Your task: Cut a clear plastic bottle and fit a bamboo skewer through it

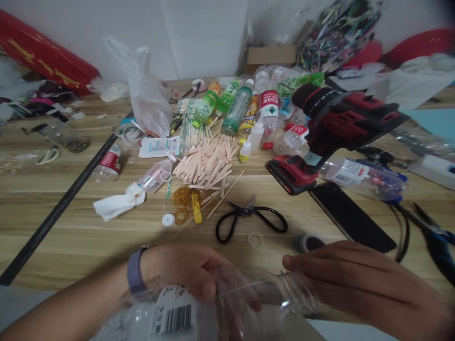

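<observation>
Low in the head view, my left hand is closed around a clear plastic bottle with a white barcode label. A purple band circles my left wrist, and some fingers show through the clear plastic. The bottle lies on its side, its threaded neck pointing right. Beside that neck is my right hand, fingers stretched out and pointing left; whether it touches the neck is unclear. Just beyond lie black-handled scissors, spread apart, a pale rubber band and a small dark round container.
A red and black cordless drill stands at the right, near a black phone and pliers. Wooden sticks are heaped mid-table before several drink bottles. Rubber bands and a long black bar lie leftward.
</observation>
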A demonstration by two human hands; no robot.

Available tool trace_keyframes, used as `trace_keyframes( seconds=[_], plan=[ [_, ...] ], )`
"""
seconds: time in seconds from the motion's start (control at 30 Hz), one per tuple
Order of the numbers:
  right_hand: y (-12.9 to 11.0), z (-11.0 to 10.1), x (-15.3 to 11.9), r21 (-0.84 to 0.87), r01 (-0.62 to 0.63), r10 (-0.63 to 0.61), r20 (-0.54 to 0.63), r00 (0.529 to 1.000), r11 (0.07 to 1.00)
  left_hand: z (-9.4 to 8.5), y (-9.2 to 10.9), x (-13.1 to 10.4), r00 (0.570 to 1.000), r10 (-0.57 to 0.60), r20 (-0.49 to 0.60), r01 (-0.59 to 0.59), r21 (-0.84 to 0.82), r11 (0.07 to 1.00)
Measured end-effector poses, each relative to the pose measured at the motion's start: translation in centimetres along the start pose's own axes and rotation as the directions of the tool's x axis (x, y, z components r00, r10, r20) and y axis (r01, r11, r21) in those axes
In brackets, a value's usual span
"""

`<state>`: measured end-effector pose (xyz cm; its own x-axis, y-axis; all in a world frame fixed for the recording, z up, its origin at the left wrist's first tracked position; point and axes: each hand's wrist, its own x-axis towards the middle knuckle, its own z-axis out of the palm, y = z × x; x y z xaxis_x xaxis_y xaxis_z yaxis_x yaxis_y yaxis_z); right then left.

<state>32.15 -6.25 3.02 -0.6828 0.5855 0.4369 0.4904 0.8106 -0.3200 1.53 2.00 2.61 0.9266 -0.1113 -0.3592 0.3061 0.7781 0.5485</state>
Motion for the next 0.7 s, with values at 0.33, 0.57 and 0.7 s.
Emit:
trace_keyframes(
  seconds=[0.33, 0.57, 0.7],
  plan=[
    [-1.0, -0.3, 1.2, 0.145, -0.186, 0.197, -0.061, 0.979, 0.972, 1.2, 1.2, -0.1, 0.998, -0.056, -0.043, 0.062, 0.143, 0.988],
    [-0.9, 0.0, 2.7, 0.306, -0.191, 0.231, -0.098, 0.968, 0.932, 1.0, 1.0, 0.1, 0.998, -0.047, -0.041, 0.053, 0.159, 0.986],
    [-0.8, 0.1, 2.9, 0.532, -0.288, 0.461, -0.225, 0.858, 0.796, 0.5, 0.9, -0.3, 0.99, -0.004, -0.139, 0.035, 0.228, 0.973]
  ],
)
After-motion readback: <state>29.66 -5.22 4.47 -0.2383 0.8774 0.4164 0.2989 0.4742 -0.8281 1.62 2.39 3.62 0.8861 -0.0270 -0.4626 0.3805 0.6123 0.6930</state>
